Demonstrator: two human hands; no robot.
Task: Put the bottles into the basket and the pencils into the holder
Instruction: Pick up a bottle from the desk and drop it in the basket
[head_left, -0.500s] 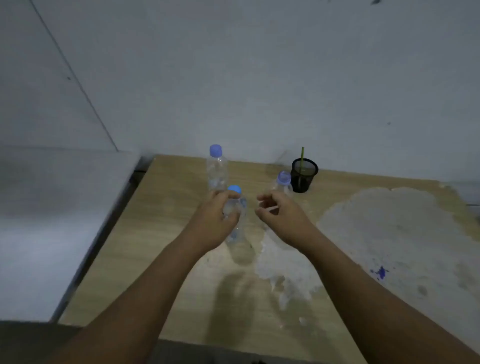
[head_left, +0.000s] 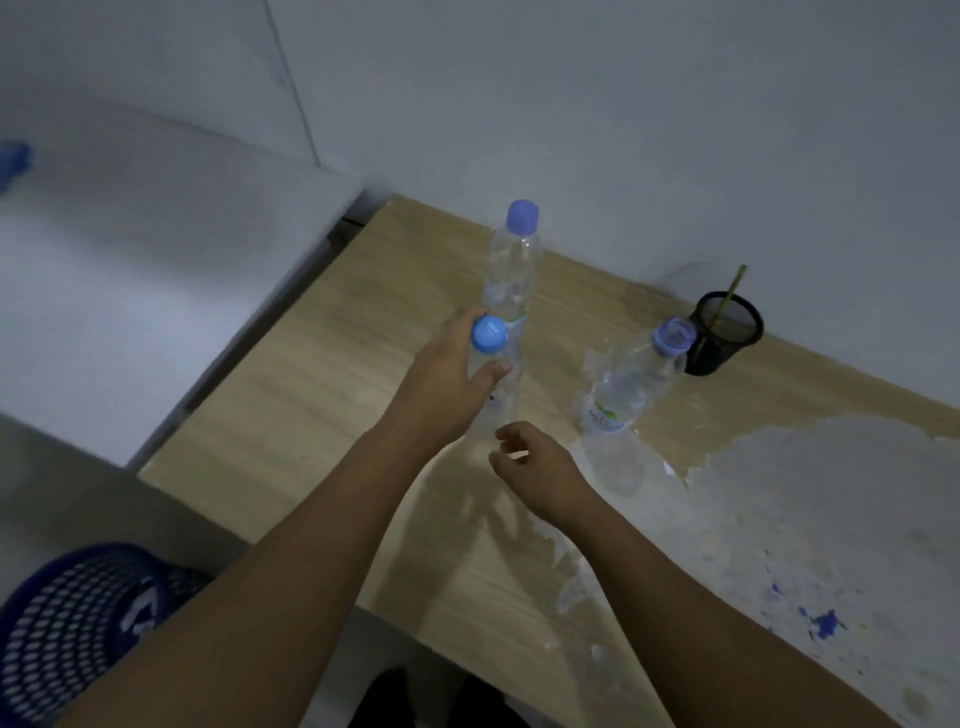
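Head view, left hand (head_left: 447, 384) gripping bottle (head_left: 493, 364)

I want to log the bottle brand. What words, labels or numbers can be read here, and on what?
No text can be read.
Bottle near the holder: its label carries green and red marks, too blurred to read.
Bottle in the left hand: no print to be made out.
Tall bottle behind it: a trace of green label, unreadable.
Basket: pale marks inside, unreadable.

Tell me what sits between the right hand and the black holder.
In the head view, one clear bottle stands between the right hand and the black holder.
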